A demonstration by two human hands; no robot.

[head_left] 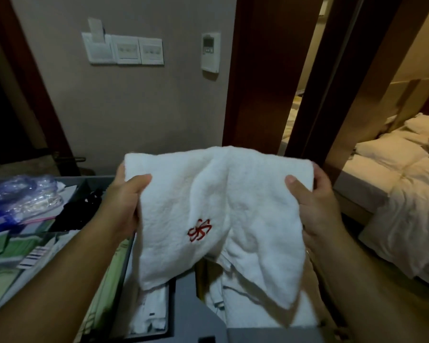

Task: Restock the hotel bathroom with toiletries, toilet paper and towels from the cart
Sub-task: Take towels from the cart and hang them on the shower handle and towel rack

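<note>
A white towel [216,209] with a red embroidered logo hangs in front of me above the cart. My left hand [124,201] grips its upper left corner, thumb on top and fingers hidden behind the cloth. Its upper right edge is held the same way by my right hand [312,204]. The towel's lower folds droop toward more white linen [233,288] stacked in the cart below.
The grey cart tray [89,181] at the left holds plastic-wrapped toiletries [22,196], green packets [15,246] and a dark item. Ahead is a wall with switches [124,49] and a thermostat. A wooden door frame [258,82] stands right of it. A bed [394,194] lies at the far right.
</note>
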